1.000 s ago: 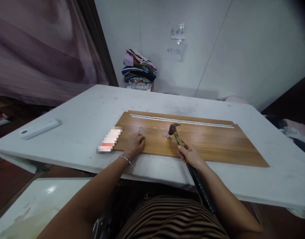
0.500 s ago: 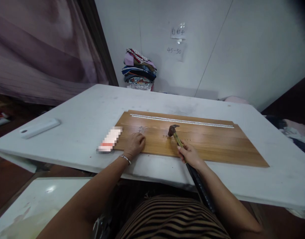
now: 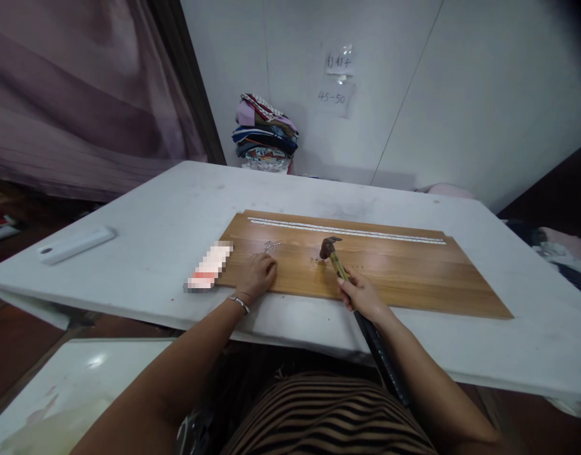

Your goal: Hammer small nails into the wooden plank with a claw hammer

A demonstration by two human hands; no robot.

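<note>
Just right of centre, the right hand (image 3: 363, 294) has its grip wrapped around the hammer (image 3: 337, 262), whose head is over the middle of the board (image 3: 423, 275) on the bench (image 3: 148, 246). Left of centre, the left hand (image 3: 256, 276) rests at the board's lower edge, grip loosely curled, contents hidden, just below the nails (image 3: 271, 246).
</note>
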